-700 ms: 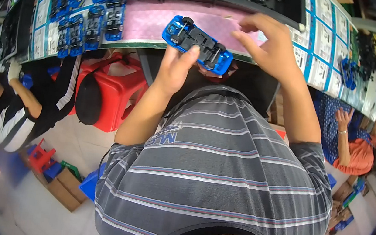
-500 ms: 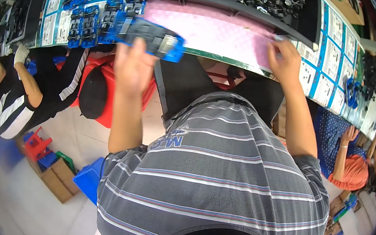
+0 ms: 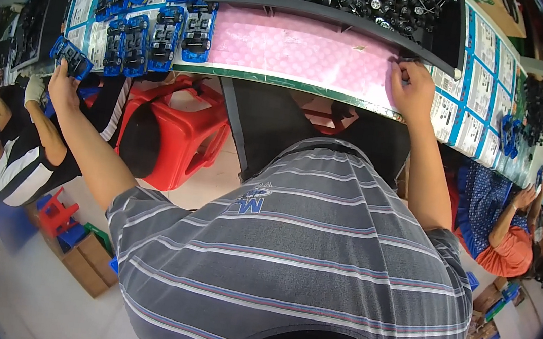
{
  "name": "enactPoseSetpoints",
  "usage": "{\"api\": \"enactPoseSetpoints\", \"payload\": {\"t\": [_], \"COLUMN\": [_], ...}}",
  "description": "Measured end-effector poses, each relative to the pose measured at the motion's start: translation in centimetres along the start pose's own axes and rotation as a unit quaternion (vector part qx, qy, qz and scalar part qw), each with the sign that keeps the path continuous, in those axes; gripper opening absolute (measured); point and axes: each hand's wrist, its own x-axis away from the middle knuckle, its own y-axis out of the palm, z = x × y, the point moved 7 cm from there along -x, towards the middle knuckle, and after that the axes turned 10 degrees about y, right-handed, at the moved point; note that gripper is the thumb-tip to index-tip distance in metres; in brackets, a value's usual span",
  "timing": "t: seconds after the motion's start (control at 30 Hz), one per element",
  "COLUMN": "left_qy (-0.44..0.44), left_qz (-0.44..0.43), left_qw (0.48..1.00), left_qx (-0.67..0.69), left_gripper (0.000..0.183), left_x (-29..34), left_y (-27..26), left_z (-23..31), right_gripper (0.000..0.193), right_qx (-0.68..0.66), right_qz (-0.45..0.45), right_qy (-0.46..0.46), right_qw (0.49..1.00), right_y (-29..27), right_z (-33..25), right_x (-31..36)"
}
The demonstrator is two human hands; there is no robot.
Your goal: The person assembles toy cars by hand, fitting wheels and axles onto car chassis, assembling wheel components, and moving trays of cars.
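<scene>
1. Blue toy car [image 3: 71,58], dark underside showing, is at the near edge of the long table [image 3: 262,79], toward its left end; whether it touches the tabletop, I cannot tell.
2. Black tray [image 3: 272,1] spans the middle of the table on the far side.
3. Pink sheet [image 3: 287,43] covers the tabletop on the near side of the tray.
4. Other blue toy cars [image 3: 165,38] lie wheels up in two rows left of the pink sheet, right of the one in hand.
5. Left hand [image 3: 65,86] holds the first car by its near end, thumb and fingers closed on it, arm stretched out.
6. Right hand [image 3: 416,92] is at the pink sheet's right end, near the tray's right corner, fingers curled; I cannot tell whether it grips anything.
7. Small wheels on axles [image 3: 373,6] fill the tray in a loose heap.
</scene>
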Motion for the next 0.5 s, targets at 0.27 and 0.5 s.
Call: {"api": "enactPoseSetpoints", "payload": {"t": [0.27, 0.5], "left_qy": [-0.085, 0.022], "left_qz": [-0.157, -0.242], "left_qw": [0.971, 0.965], "left_qx": [-0.157, -0.101], "left_gripper": [0.054, 0.06], "left_x": [-0.8, -1.8], "left_y": [4.0, 11.1], "left_z": [-4.8, -5.5], "right_gripper": [0.012, 0.011], "right_qx": [-0.01, -0.056], "right_qz": [-0.005, 0.026], "right_qy": [0.011, -0.015], "right_qw": [1.0, 0.998], "right_y": [-0.3, 0.4], "right_z": [0.1, 3.0], "right_x": [-0.4, 0.8]}}
